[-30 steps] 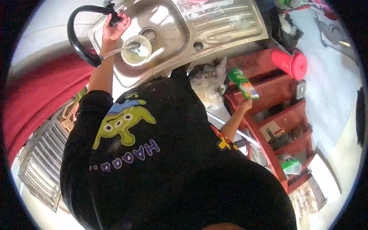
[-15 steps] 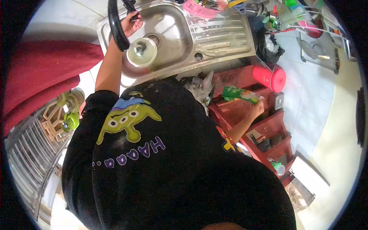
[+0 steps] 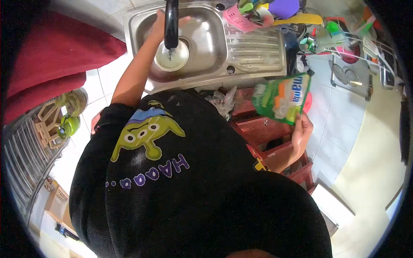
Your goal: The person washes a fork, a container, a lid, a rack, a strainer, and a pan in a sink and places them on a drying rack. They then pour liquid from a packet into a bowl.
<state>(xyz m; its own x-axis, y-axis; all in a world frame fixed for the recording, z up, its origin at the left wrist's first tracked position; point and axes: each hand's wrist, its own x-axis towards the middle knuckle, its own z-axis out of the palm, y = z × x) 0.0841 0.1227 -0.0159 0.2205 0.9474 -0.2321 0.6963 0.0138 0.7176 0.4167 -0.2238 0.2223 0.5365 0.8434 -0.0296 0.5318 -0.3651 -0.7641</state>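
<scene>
My left hand (image 3: 159, 28) reaches over the sink (image 3: 205, 43), partly hidden behind the black faucet (image 3: 171, 26). Its visible fingers are stretched apart, and I see nothing in them. Below the faucet spout, a round pale bowl (image 3: 177, 64) with clear liquid rests in the basin beside the drain. On the right, my right hand (image 3: 302, 129) pinches the lower corner of a green dish soap refill pouch (image 3: 282, 99) marked "mama". The pouch is held up in front of the red shelf, tilted, its label facing me.
A pink basket (image 3: 241, 18) of utensils stands behind the ridged drainboard (image 3: 256, 47). A red stepped shelf (image 3: 258, 129) is below the counter, near a crumpled plastic bag (image 3: 223, 102). Red cloth (image 3: 60, 64) hangs at left. A patch of skin (image 3: 95, 123) shows beside my left sleeve.
My right hand has lifted the pouch up and toward me, away from the red shelf. My left hand has shifted from beside the faucet's base to behind its spout, fingers now spread. The view has shifted slightly.
</scene>
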